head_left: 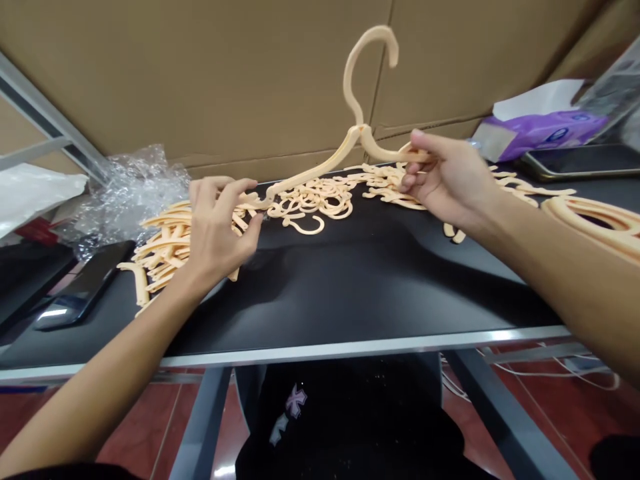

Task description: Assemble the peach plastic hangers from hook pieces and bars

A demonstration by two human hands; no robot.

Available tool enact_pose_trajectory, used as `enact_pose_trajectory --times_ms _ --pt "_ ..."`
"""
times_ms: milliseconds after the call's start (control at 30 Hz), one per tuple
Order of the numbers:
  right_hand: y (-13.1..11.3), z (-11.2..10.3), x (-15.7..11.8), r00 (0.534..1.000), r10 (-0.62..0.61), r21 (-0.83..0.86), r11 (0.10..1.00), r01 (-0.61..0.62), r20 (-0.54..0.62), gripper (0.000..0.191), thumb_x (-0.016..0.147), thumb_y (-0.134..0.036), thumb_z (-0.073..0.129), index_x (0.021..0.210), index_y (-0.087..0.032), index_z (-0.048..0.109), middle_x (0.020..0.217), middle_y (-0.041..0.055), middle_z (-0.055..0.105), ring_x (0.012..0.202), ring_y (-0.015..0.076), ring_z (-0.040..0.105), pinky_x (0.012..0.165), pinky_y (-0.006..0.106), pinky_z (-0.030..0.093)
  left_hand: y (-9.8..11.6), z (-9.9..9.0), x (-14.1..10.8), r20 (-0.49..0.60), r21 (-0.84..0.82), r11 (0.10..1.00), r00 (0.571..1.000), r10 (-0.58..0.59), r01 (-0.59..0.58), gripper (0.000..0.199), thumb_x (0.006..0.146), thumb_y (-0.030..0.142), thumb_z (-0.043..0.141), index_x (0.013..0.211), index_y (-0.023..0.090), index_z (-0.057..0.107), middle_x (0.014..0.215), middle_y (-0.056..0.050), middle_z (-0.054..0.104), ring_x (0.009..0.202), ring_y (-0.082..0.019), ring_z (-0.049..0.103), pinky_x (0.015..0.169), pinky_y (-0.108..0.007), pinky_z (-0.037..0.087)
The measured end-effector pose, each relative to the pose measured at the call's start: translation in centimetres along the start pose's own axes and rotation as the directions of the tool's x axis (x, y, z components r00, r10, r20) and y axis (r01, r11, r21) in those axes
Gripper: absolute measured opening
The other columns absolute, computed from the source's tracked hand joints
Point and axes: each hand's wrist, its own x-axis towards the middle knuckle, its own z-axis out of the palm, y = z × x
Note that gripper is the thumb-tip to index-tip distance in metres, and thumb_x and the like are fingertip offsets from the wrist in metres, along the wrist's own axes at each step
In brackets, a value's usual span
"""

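L grip (217, 227), R grip (450, 180) shut on peach plastic hanger (315, 163) — black table (350, 293), cardboard boxes (200, 80) behind, red tile floor (140, 413).

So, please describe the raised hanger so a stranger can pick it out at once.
On the black table, above a tangle of peach plastic hangers, one hanger rises hook-up. Only it is lifted, held by the left hand and right hand.
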Motion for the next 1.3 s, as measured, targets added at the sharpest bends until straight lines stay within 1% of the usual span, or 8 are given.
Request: enact_pose_trajectory --times_ms 200,400,500,667,767,867,1133,1300 --pt "-0.7 0.0 -0.2 0.999 0.038 0.036 0.999 -0.037 -0.032 0.025 0.094 -0.033 0.065 0.072 -0.025 0.06 0.061 -0.0013 0.04 0.058 0.012 0.033 0.063 0.034 0.037 0.4 0.1 -0.3 0.092 -0.119 0.977 0.978 0.188 -0.177 0.015 0.095 0.027 0.059 0.091 0.018 0.07 0.073 -0.001 0.065 0.073 -0.017 0.059 0.074 -0.033 0.049" --pt "-0.3 0.4 -0.4 0.998 0.059 0.047 0.997 -0.059 0.005 0.025 0.093 -0.031 0.066 0.07 -0.024 0.059 0.065 -0.0011 0.042 0.055 0.0123 0.033 0.057 0.032 0.035 0.1 0.3 -0.1 0.115 -0.096 0.984 0.984 -0.136 0.147 0.032 0.093 0.038 0.06 0.116 0.017 0.071 0.083 -0.002 0.076 0.065 -0.015 0.062 0.07 -0.03 0.048" --pt "0.0 0.7 -0.7 0.997 0.075 0.058 0.996 -0.074 -0.004 0.023 0.091 -0.029 0.069 0.071 -0.021 0.06 0.065 -0.0015 0.042 0.055 0.0114 0.036 0.051 0.027 0.036 0.2 -0.1 0.1 0.094 -0.109 0.977 0.98 -0.174 0.184 0.042 0.093 0.04 0.062 0.127 0.017 0.065 0.092 -0.003 0.077 0.066 -0.015 0.062 0.07 -0.029 0.049" --pt "0.7 1.3 -1.4 0.997 0.069 0.005 0.998 -0.069 0.037 0.023 0.09 -0.026 0.073 0.073 -0.018 0.061 0.063 -0.0019 0.043 0.055 0.0092 0.037 0.047 0.022 0.039 0.8 0.0 -0.3 0.127 -0.212 0.976 0.992 -0.026 0.052 0.045 0.092 0.038 0.063 0.132 0.017 0.062 0.097 -0.004 0.076 0.067 -0.013 0.062 0.072 -0.027 0.052" --pt "1.1 1.7 -1.8 0.993 0.083 -0.034 0.996 -0.08 0.08 0.024 0.092 -0.027 0.073 0.073 -0.018 0.061 0.062 -0.0015 0.044 0.054 0.0099 0.039 0.046 0.022 0.039 1.2 0.4 -0.8 0.257 -0.272 0.96 0.957 0.135 -0.062 0.043 0.093 0.041 0.064 0.129 0.017 0.065 0.098 -0.004 0.076 0.071 -0.015 0.066 0.073 -0.027 0.053" --pt "1.2 1.9 -2.0 0.994 0.081 -0.069 0.995 -0.076 0.075 0.025 0.092 -0.025 0.071 0.071 -0.018 0.06 0.064 -0.0006 0.046 0.054 0.0101 0.041 0.044 0.022 0.039 1.4 0.7 -1.1 0.319 -0.285 0.954 0.93 0.181 -0.088 0.04 0.095 0.04 0.062 0.129 0.019 0.066 0.1 -0.005 0.077 0.075 -0.017 0.069 0.073 -0.028 0.053" --pt "1.2 1.4 -1.5 0.996 0.003 -0.222 0.975 0.017 0.09 0.019 0.08 -0.021 0.073 0.066 -0.02 0.061 0.057 -0.0012 0.044 0.05 0.0102 0.038 0.041 0.023 0.031 0.8 0.0 -0.3 0.126 -0.259 0.964 0.992 -0.025 0.058 0.03 0.087 0.028 0.064 0.117 0.022 0.061 0.097 -0.002 0.075 0.08 -0.018 0.07 0.079 -0.031 0.054" --pt "1.6 1.6 -2.0 0.979 -0.031 -0.369 0.923 0.106 0.202 0.025 0.073 -0.022 0.073 0.056 -0.019 0.055 0.051 -0.0029 0.041 0.045 0.008 0.033 0.04 0.024 0.021 0.9 -0.4 0.0 0.067 -0.285 0.955 0.992 0.108 -0.085 0.025 0.084 0.02 0.061 0.107 0.023 0.068 0.108 -0.007 0.071 0.099 -0.024 0.069 0.09 -0.04 0.056"
